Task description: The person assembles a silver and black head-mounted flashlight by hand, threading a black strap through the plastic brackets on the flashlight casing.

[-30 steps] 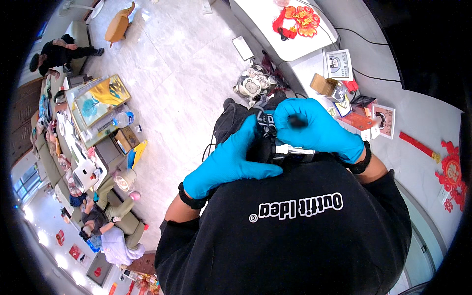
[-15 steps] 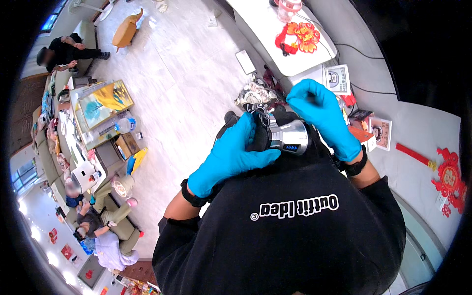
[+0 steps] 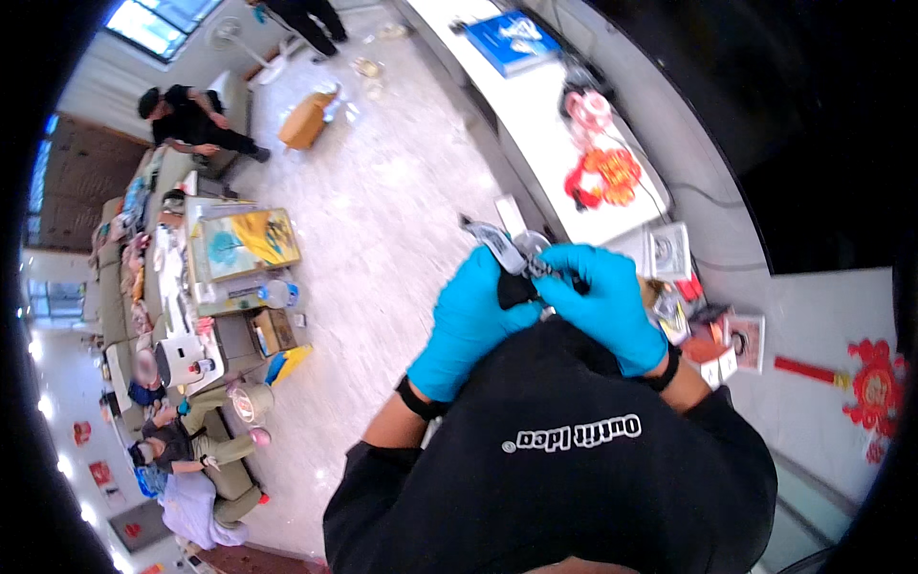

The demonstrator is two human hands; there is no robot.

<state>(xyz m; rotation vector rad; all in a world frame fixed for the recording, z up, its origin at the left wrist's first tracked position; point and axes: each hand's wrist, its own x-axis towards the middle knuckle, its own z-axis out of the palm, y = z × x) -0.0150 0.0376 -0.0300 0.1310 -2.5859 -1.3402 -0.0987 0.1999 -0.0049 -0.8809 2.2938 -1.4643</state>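
Note:
My left hand [image 3: 476, 325], in a blue glove, is closed round a black strap-like piece [image 3: 517, 289] in front of my chest. From it a grey-and-black strip [image 3: 492, 241] sticks up and to the left, blurred by motion. Opposite, my right hand [image 3: 604, 304], also gloved in blue, pinches at the same bundle with fingertips close to the left hand's. A shiny, clear-looking round part [image 3: 532, 244] shows just beyond the fingers. Most of the bundle is hidden behind the gloves, and its exact kind cannot be made out.
A white table [image 3: 550, 143] ahead bears a blue box [image 3: 512, 43], a pink cup [image 3: 589, 110] and a red ornament [image 3: 612, 177]. Framed pictures [image 3: 669, 251] stand at right. Leftward are a cluttered low table [image 3: 215, 287], a tan stool [image 3: 306, 120] and several people.
Both hands have come together; the right, earlier raised apart, now works at the bundle. The silver cone-shaped device with blue lights is no longer plainly visible. My view has shifted.

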